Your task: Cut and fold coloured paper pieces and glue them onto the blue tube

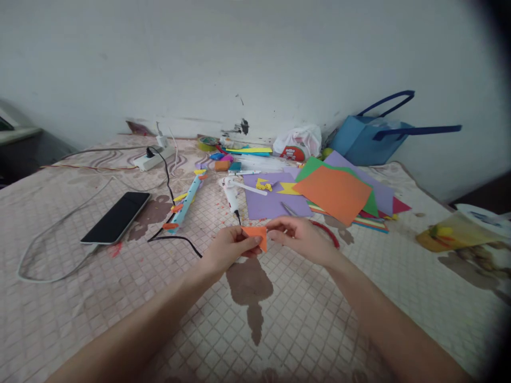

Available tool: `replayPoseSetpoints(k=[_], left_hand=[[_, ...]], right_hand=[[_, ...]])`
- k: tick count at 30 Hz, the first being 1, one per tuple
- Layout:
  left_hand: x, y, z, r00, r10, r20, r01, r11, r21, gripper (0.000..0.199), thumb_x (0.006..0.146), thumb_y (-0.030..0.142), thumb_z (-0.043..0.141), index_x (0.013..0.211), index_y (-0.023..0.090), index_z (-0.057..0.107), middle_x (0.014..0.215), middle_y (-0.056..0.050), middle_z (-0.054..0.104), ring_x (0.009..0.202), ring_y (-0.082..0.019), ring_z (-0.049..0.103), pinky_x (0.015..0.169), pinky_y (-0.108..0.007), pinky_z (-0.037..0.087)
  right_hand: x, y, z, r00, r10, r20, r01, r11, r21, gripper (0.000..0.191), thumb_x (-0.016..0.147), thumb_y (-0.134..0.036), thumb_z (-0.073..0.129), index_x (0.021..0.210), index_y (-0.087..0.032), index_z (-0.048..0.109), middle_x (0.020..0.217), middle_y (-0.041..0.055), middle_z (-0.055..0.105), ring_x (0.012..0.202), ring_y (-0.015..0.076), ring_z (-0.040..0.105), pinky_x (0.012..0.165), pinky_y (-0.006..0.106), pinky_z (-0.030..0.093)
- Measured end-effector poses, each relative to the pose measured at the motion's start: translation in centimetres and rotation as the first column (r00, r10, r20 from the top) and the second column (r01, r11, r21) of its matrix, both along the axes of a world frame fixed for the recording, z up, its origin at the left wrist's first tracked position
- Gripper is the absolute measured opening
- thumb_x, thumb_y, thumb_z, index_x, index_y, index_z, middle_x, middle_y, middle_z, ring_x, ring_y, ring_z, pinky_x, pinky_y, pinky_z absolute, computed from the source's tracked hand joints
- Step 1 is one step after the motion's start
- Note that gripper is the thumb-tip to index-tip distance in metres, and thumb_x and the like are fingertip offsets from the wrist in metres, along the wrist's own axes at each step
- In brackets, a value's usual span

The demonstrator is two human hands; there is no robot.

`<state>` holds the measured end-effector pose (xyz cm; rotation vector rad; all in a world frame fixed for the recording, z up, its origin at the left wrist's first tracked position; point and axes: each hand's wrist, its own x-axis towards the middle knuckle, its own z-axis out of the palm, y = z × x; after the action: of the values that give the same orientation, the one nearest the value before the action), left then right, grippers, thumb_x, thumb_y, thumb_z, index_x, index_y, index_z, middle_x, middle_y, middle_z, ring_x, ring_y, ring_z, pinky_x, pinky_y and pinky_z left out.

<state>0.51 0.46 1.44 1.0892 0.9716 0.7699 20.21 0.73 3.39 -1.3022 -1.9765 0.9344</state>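
Left hand (pixel 235 247): thumb and fingers clamped on small orange piece (pixel 255 232), flat, straight-edged, held above near-centre of the cloth (pixel 295 314). Right hand (pixel 301 238): fingers curled at the piece's right edge; contact unclear. Cloth: grid-patterned, brown motifs. Far of hands: white glue gun (pixel 230 197), smooth, beside matte purple sheet (pixel 259 206). Right: overlapping sheets (pixel 335 191), angular corners. Left: glossy black phone (pixel 117 218), rounded corners. Bare cloth spans the near side, between the forearms.

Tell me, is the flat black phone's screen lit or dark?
Dark: the flat black phone shows no picture or glow, though a thin white cable meets its near end.
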Motion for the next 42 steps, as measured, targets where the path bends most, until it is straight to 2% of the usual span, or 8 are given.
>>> replayPoseSetpoints(k=[6,10,15,20,23,26,38,42], left_hand=[[-0.2,0.2,-0.5,0.999,0.016,-0.034,-0.014,0.998,0.067,0.029,0.073,0.036,0.07,0.083,0.011,0.062,0.077,-0.006,0.068,0.068,-0.013,0.064,0.064,-0.024,0.051],[0.0,0.3,-0.8,0.999,0.045,0.03,-0.047,0.997,0.053,0.032,0.079,0.042,0.063,0.09,0.011,0.06,0.091,-0.009,0.068,0.075,-0.014,0.065,0.069,-0.027,0.052],[0.3,0.3,-1.0,0.995,0.039,0.091,-0.039,0.999,-0.004,0.029,0.08,0.041,0.063,0.088,0.013,0.06,0.083,-0.006,0.068,0.077,-0.015,0.065,0.076,-0.03,0.052],[0.0,0.4,-1.0,0.991,-0.01,0.132,0.016,0.999,-0.039,0.026,0.078,0.04,0.065,0.083,0.015,0.063,0.08,-0.004,0.068,0.076,-0.012,0.064,0.073,-0.025,0.051],[-0.2,0.5,-1.0,0.985,-0.045,0.168,0.058,0.996,-0.072,0.025,0.076,0.038,0.067,0.085,0.015,0.064,0.082,-0.005,0.068,0.076,-0.012,0.064,0.07,-0.024,0.05],[-0.3,0.6,-1.1,0.982,-0.032,0.186,0.051,0.994,-0.097,0.024,0.07,0.032,0.073,0.082,0.014,0.063,0.081,-0.005,0.068,0.072,-0.012,0.064,0.07,-0.024,0.05],[-0.3,0.3,-0.7,0.988,0.027,0.153,-0.034,0.999,0.039,0.038,0.07,0.03,0.073,0.096,0.016,0.049,0.069,0.001,0.063,0.061,-0.009,0.06,0.06,-0.021,0.046],[-0.3,0.2,-0.4,0.995,0.016,0.103,-0.033,0.986,0.166,0.022,0.074,0.027,0.067,0.087,0.016,0.052,0.072,0.001,0.062,0.064,-0.01,0.06,0.063,-0.023,0.047]], right_hand=[[-2.0,0.5,-0.2,1.0,-0.012,-0.011,0.013,0.998,0.056,0.014,0.084,-0.025,0.053,0.079,-0.018,0.064,0.075,0.0014,0.067,0.065,0.0131,0.059,0.057,0.025,0.045],[-2.3,-0.4,-0.7,0.989,-0.146,0.036,0.134,0.963,0.234,0.008,0.082,-0.019,0.056,0.076,-0.018,0.061,0.072,0.0003,0.064,0.064,0.0126,0.056,0.06,0.025,0.043],[-2.6,-1.3,-1.3,0.985,-0.156,0.075,0.11,0.9,0.423,0.015,0.081,-0.016,0.058,0.066,-0.018,0.054,0.067,-0.001,0.057,0.063,0.0119,0.051,0.059,0.025,0.038],[-2.1,-1.2,-1.7,0.981,-0.074,-0.179,0.089,0.993,0.081,0.018,0.079,-0.029,0.064,0.068,-0.018,0.056,0.064,-0.0019,0.057,0.058,0.0108,0.049,0.054,0.024,0.038],[-1.4,-0.7,-2.0,0.903,-0.107,-0.417,0.026,0.981,-0.194,0.025,0.078,-0.039,0.065,0.068,-0.019,0.054,0.058,-0.0045,0.052,0.05,0.0082,0.044,0.048,0.022,0.035],[-1.0,-0.3,-2.2,0.84,-0.184,-0.511,0.024,0.952,-0.305,0.029,0.078,-0.044,0.063,0.069,-0.019,0.052,0.056,-0.0056,0.049,0.047,0.0069,0.041,0.045,0.021,0.033],[-0.9,-0.2,-2.4,0.858,-0.142,-0.493,0.073,0.985,-0.157,0.01,0.081,-0.027,0.057,0.086,-0.02,0.052,0.076,-0.002,0.059,0.061,0.0096,0.054,0.053,0.024,0.041],[-0.7,-0.4,-2.5,0.888,-0.127,-0.441,0.103,0.992,-0.077,0.01,0.081,-0.021,0.049,0.084,-0.018,0.059,0.081,0.0005,0.059,0.067,0.0107,0.055,0.063,0.026,0.045]])
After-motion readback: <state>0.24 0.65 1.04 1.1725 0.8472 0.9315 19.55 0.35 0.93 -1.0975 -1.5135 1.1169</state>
